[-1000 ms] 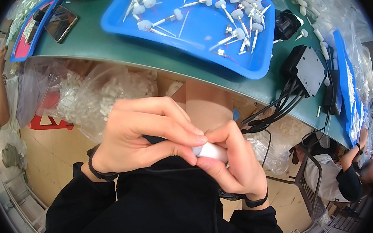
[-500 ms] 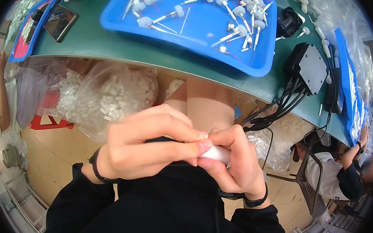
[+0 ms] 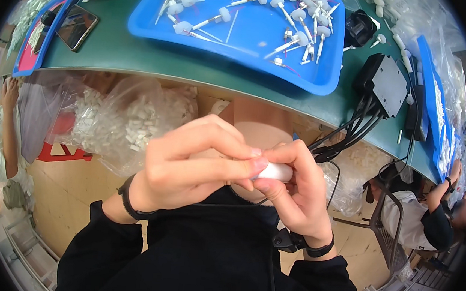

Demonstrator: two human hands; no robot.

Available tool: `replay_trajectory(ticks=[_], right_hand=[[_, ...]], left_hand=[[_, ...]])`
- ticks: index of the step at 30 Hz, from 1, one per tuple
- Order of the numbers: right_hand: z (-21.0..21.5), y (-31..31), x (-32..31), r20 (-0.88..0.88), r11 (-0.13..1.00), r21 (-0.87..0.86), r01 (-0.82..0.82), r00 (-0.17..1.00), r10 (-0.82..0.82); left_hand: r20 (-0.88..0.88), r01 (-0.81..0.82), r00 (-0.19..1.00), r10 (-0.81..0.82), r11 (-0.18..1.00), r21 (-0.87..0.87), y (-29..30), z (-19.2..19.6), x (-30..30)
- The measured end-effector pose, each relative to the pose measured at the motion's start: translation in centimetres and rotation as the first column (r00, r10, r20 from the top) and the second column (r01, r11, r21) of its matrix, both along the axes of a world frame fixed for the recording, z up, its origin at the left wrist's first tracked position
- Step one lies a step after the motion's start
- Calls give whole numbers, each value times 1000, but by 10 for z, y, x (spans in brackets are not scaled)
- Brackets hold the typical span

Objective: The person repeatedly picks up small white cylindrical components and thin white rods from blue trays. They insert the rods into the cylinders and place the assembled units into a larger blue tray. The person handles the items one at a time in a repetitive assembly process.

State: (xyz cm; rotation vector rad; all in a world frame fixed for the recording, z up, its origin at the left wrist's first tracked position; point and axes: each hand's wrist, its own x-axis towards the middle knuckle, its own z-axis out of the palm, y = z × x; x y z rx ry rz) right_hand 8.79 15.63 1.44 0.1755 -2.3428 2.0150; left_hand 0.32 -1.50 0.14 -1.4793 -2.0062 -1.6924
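Both hands are bunched up close over the lap, left hand (image 3: 187, 169) and right hand (image 3: 300, 197) pinching a small white plastic piece (image 3: 276, 172) between fingertips, probably for grip, well below the blue tray (image 3: 326, 71) of similar parts.

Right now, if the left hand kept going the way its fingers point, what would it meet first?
The left hand points right; its fingertips already touch the small white part held in the right hand. Depth beyond is unclear.
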Motion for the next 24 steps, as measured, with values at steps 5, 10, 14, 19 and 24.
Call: replay_trajectory(ticks=[5,10,14,19,24], right_hand=[[-4,0,3,27,1000,-13,-15,1000,16],[-10,-6,2,36,988,-155,5,999,0],[-1,-14,-4,255,902,-432,31,963,89],[-27,-5,-11,290,659,-752,-8,894,342],[-27,-13,-12,165,436,-899,-47,884,437]], left_hand=[[-133,-81,988,71,995,-65,-1,-2,12],[31,-40,999,39,999,12,5,-3,5],[217,62,974,-68,998,32,8,-3,-3],[290,82,953,-88,996,35,4,-3,-10],[381,62,924,-34,996,-62,-9,-9,-11]])
